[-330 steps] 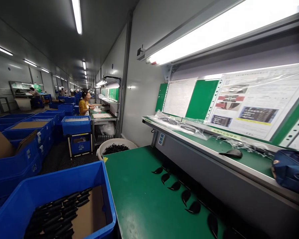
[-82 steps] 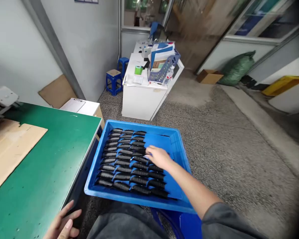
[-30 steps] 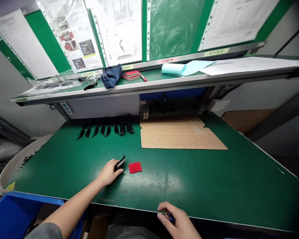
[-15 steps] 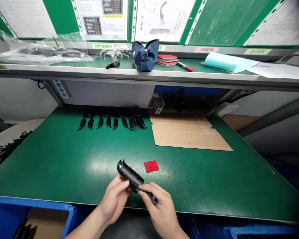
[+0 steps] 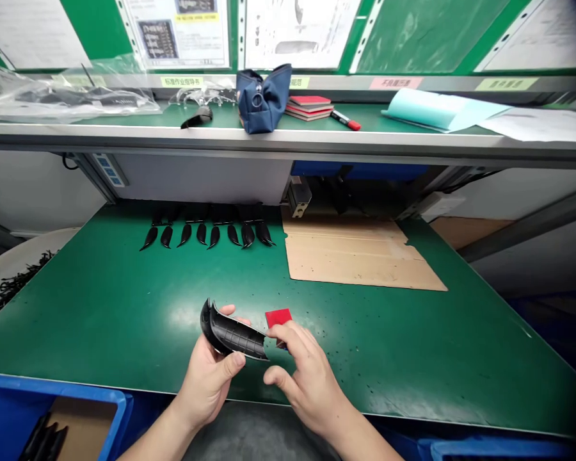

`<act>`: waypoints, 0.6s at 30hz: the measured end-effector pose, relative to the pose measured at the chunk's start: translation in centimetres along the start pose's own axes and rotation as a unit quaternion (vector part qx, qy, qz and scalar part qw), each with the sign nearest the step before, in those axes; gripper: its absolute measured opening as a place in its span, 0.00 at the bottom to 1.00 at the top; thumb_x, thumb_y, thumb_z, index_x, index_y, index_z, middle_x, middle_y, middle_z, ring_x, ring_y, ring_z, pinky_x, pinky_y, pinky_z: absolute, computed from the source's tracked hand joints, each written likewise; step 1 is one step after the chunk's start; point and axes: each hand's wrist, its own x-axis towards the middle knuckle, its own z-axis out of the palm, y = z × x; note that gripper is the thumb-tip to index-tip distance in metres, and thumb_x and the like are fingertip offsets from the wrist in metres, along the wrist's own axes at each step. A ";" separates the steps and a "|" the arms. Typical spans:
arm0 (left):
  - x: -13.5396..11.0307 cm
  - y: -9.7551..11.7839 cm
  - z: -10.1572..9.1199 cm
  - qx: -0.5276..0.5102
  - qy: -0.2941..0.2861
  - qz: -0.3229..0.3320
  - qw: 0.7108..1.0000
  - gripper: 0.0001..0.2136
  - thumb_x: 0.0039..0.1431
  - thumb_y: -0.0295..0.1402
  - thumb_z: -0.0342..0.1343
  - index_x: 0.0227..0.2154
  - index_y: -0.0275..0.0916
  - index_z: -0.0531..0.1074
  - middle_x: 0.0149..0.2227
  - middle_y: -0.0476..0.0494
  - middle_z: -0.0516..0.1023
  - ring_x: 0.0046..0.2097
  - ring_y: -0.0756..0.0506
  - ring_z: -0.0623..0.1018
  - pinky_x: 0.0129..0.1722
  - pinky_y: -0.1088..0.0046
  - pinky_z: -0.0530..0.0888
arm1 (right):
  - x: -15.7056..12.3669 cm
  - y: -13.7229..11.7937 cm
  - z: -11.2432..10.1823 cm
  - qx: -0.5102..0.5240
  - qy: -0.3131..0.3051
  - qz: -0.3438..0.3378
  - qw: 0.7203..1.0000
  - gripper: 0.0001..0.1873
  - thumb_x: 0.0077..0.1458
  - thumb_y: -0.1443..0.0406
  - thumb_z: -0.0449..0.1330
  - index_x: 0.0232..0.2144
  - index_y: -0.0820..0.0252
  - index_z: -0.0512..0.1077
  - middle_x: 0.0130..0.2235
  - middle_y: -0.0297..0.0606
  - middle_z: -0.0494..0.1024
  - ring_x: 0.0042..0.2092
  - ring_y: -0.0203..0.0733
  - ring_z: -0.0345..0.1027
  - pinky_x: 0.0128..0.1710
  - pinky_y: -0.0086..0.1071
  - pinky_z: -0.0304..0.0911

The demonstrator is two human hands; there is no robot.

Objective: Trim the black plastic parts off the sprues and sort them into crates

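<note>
My left hand holds a black curved plastic shell, its thumb along the lower edge and its fingers behind. The ribbed hollow inside faces up, and two pointed tips stand at the shell's left end. Beside the right end is my right hand, thumb and forefinger apart and not gripping the shell. Under its bent fingers shows a bit of a small thing with a blue part; the rest is hidden. Just beyond these fingers a red square pad lies on the green table, partly covered by the hand.
Several black curved parts stand in a row at the back. A cardboard sheet lies back right, and dark scraps dot the table. Blue bins sit at the front edge. Overhead runs a shelf with a navy pouch.
The shell has been turned so its hollow side shows, and it has moved left in view. My right hand has come off it, with thumb and forefinger spread.
</note>
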 end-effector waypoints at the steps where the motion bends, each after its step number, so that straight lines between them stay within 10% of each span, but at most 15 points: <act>1: 0.0 -0.2 0.5 0.007 -0.004 0.005 1.000 0.28 0.49 0.28 0.65 0.53 0.46 0.63 0.47 0.45 0.75 0.48 0.47 0.74 0.51 0.71 0.67 | -0.1 0.3 -0.8 -0.041 -0.013 -0.017 0.999 0.30 0.55 0.41 0.47 0.46 0.57 0.66 0.36 0.39 0.69 0.36 0.44 0.60 0.36 0.37 0.56; 9: 0.2 -2.6 5.6 0.051 -0.006 0.051 0.997 0.21 0.47 0.29 0.65 0.45 0.41 0.68 0.45 0.42 0.74 0.46 0.42 0.76 0.46 0.65 0.72 | -0.2 3.7 -5.7 -0.199 -0.045 -0.091 0.975 0.39 0.56 0.40 0.30 0.38 0.59 0.69 0.32 0.39 0.68 0.32 0.42 0.55 0.32 0.35 0.46; 18: 1.4 -4.9 8.4 0.109 -0.002 0.063 0.992 0.20 0.49 0.28 0.64 0.45 0.44 0.68 0.45 0.44 0.72 0.48 0.43 0.73 0.49 0.66 0.71 | 0.4 7.5 -8.4 -0.216 -0.081 -0.154 0.961 0.32 0.63 0.46 0.33 0.26 0.59 0.65 0.28 0.36 0.67 0.29 0.39 0.50 0.30 0.35 0.41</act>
